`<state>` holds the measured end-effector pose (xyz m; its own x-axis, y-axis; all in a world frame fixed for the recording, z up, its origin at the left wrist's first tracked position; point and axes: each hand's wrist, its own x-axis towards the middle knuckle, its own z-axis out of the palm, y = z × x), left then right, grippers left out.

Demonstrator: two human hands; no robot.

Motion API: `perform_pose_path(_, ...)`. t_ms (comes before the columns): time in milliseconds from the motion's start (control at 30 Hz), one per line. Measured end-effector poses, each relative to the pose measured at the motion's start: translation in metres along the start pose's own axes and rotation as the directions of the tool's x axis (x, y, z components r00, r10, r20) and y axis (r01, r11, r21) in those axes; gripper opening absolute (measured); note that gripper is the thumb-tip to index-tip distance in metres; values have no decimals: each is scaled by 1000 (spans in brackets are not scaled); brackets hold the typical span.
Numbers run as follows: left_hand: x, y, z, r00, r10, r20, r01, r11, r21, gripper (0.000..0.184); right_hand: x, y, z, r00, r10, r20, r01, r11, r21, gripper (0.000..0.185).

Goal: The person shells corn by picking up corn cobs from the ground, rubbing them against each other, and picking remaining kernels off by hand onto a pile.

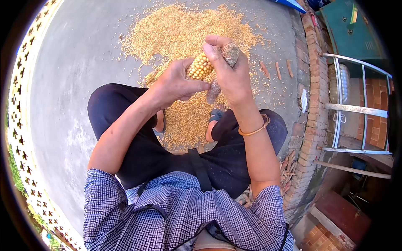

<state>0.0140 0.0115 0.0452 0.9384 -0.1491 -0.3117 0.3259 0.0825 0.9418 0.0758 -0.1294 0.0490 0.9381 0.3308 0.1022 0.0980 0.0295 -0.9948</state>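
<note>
In the head view, my left hand [173,81] is closed round an ear of corn [199,68] with yellow kernels on its visible side. My right hand [234,77] presses against the ear's upper end, its thumb bent over it. Its fingers are wrapped round a rough, greyish-brown bare corncob [230,54]. Below the hands a pale reddish cob end [213,93] sticks out; I cannot tell whether it belongs to the same cob. Both hands are above a spread of loose corn kernels [180,37]. Another ear of corn [150,78] lies beyond my left forearm.
Several thin bare cobs [277,70] lie on the concrete floor [63,104] at right. More cobs [289,167] are heaped beside a low brick edge [315,96]. A metal ladder-like frame [356,108] stands beyond it. A perforated wall [23,138] runs along the left.
</note>
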Motion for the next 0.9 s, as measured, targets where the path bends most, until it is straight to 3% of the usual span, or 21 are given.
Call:
perform_pose_path(67, 3, 2, 3, 998, 53, -21, -49, 983, 177, 35, 0, 13, 6, 921, -389, -8, 354, 846, -398, 35)
perform_pose_path(100, 5, -8, 5, 977, 210, -47, -189, 942, 277, 35, 0, 18, 11, 829, -557, 48, 481, 667, -570, 34)
perform_pose_path(167, 11, -36, 10, 860, 508, -45, -431, 771, 468, 33, -4, 15, 18, 887, -458, -54, 347, 740, -576, 18)
perform_pose_path(233, 7, -34, 13, 888, 455, -71, -328, 732, 597, 30, -2, 14, 15, 957, -265, -120, 169, 843, -511, 14)
perform_pose_path(300, 2, -27, 16, 931, 352, -95, -189, 689, 699, 32, 3, 14, 15, 958, -194, -212, 88, 900, -426, 17)
perform_pose_path(400, 1, -19, 10, 966, 250, -66, -169, 803, 571, 37, 5, 8, 11, 972, -59, -227, -14, 950, -312, 18)
perform_pose_path(500, 4, -15, 11, 908, 411, -79, -346, 843, 411, 39, 10, -4, 2, 983, 110, -148, -113, 993, -13, 16)
perform_pose_path(567, -2, -3, 15, 953, 285, -102, -250, 931, 267, 34, 15, -3, -4, 978, 158, -137, -119, 959, 257, 20)
perform_pose_path(600, -4, 2, 15, 970, 222, -102, -199, 961, 192, 31, 15, -3, -8, 979, 171, -111, -130, 943, 306, 23)
perform_pose_path(700, -1, 2, 8, 983, 119, -143, -88, 974, 207, 31, 10, -3, -8, 990, 45, -133, -28, 991, 131, 24)
perform_pose_path(733, 3, -5, 5, 978, 139, -157, -92, 958, 271, 33, 10, 0, -6, 989, -95, -113, 93, 995, -29, 25)
perform_pose_path(833, 13, -27, 9, 870, 477, -125, -403, 834, 376, 34, 5, 13, 6, 887, -458, 66, 433, 772, -465, 29)
perform_pose_path(867, 14, -37, 9, 926, 365, -90, -321, 892, 319, 34, 2, 13, 12, 829, -549, 110, 495, 628, -600, 29)
perform_pose_path(900, 10, -35, 10, 938, 335, -89, -296, 907, 298, 33, -1, 5, 15, 905, -411, 105, 373, 654, -658, 27)
